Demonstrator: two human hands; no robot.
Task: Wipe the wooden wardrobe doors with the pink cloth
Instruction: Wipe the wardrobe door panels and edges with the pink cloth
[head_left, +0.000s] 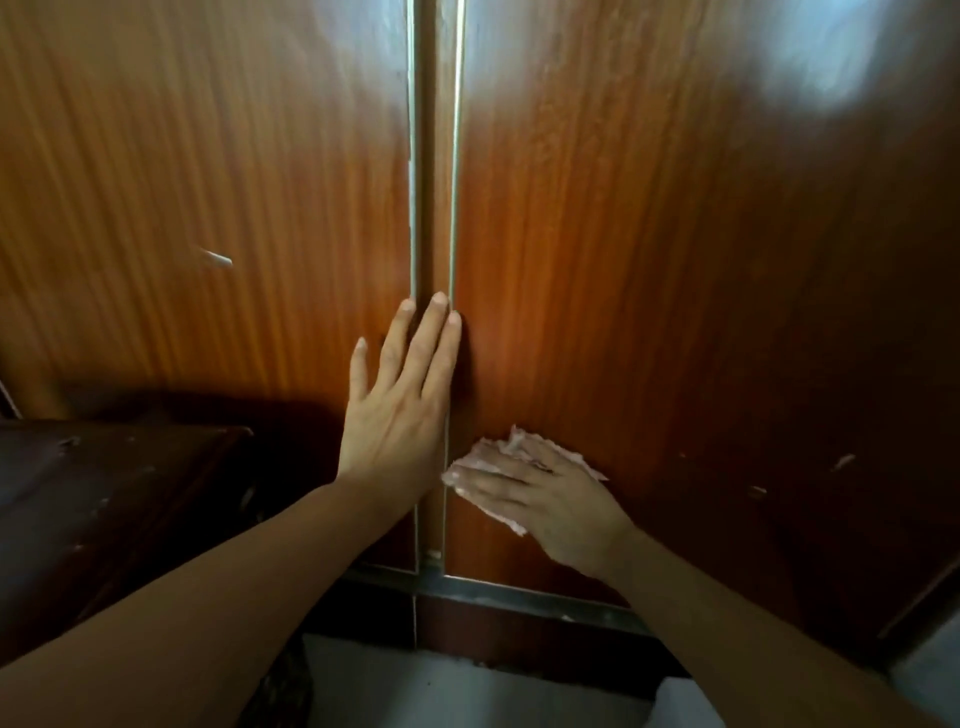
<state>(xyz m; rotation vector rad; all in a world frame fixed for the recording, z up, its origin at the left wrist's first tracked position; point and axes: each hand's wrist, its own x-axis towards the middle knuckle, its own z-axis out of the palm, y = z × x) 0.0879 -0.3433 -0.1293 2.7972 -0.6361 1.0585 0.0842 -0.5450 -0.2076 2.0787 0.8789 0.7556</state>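
Note:
Two reddish-brown wooden wardrobe doors fill the view, the left door (208, 208) and the right door (649, 260), split by a vertical seam with metal edging (434, 156). My left hand (397, 400) lies flat and open over the seam, fingers pointing up, holding nothing. My right hand (550, 499) presses the crumpled pink cloth (511, 449) against the lower part of the right door, close to the seam. The cloth sticks out above and below my fingers.
A dark wooden piece of furniture (104, 493) stands at the lower left against the left door. A metal strip (519, 592) runs along the wardrobe's base, with pale floor (441, 691) below. The right door carries small scratches (841, 462).

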